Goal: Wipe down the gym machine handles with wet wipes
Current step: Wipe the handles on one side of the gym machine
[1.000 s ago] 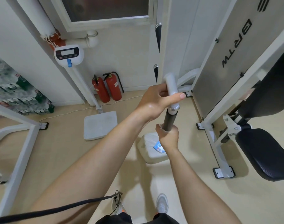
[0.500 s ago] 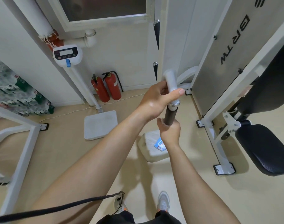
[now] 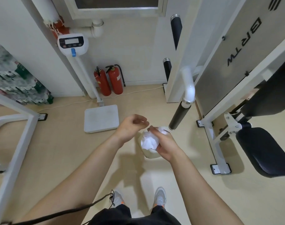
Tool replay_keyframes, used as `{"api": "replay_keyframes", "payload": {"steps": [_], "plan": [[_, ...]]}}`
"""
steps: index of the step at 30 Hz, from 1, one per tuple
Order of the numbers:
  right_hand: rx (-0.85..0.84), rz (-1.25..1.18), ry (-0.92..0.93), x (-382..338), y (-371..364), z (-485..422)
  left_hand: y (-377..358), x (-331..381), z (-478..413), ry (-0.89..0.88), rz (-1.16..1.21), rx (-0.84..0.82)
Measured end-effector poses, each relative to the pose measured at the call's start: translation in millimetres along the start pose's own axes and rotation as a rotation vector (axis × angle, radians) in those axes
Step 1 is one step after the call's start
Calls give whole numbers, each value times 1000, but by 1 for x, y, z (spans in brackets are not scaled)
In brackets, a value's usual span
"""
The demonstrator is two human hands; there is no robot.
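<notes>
Count, hands: 2, both bare, near centre, level with the low end of the handle. Right hand grasps 1 crumpled white wet wipe, fingers curled round it from the right. Left hand is just left of the wipe with its fingers curled in; motion blur there, so I cannot tell if the fingertips pinch a corner of the wipe or hold nothing. Black handle grips: 3. The nearest handle hangs tilted off a bent white tube, and neither hand is on it; its low tip is just right of the wipe. The 2 further grips, the upper grip and the lower grip, are each half hidden behind a white upright. Fire extinguishers: 2, red, side by side at the far wall. Weighing scale: 1, its platform on the floor and its display head on a post. Shoes: 2, toes only. Seat pad: 1, black, cut off at the right edge. White container: 1, on the floor, mostly covered by the wipe and the right hand, kind unclear. Stacked packs far left: blurred, not countable. Black cord near left, cut off at the edge.
</notes>
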State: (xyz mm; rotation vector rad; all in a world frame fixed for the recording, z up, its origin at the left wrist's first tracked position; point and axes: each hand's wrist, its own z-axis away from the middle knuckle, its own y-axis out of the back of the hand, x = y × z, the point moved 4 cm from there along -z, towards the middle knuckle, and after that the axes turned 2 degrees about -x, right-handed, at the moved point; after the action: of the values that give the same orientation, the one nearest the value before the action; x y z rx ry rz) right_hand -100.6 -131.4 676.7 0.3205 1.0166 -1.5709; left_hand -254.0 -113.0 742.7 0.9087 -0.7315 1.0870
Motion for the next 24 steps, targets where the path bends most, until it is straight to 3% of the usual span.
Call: {"api": "replay_keyframes", "payload": {"steps": [4, 10, 14, 19, 21, 24], "plan": [[-173, -112, 136, -26, -44, 7, 28, -2, 11, -18, 186, -109], [-170, -27, 185, -49, -94, 5, 92, 5, 15, -101, 258, 53], [-16, 97, 195, -47, -111, -3, 130, 13, 17, -162, 330, 75], [432, 296, 83, -22, -105, -24, 153, 28, 13, -260, 112, 35], [366, 332, 195, -26, -117, -27, 153, 36, 6, -293, 0, -18], [67, 395, 326, -44, -139, -32, 151, 48, -11, -322, -118, -150]]}}
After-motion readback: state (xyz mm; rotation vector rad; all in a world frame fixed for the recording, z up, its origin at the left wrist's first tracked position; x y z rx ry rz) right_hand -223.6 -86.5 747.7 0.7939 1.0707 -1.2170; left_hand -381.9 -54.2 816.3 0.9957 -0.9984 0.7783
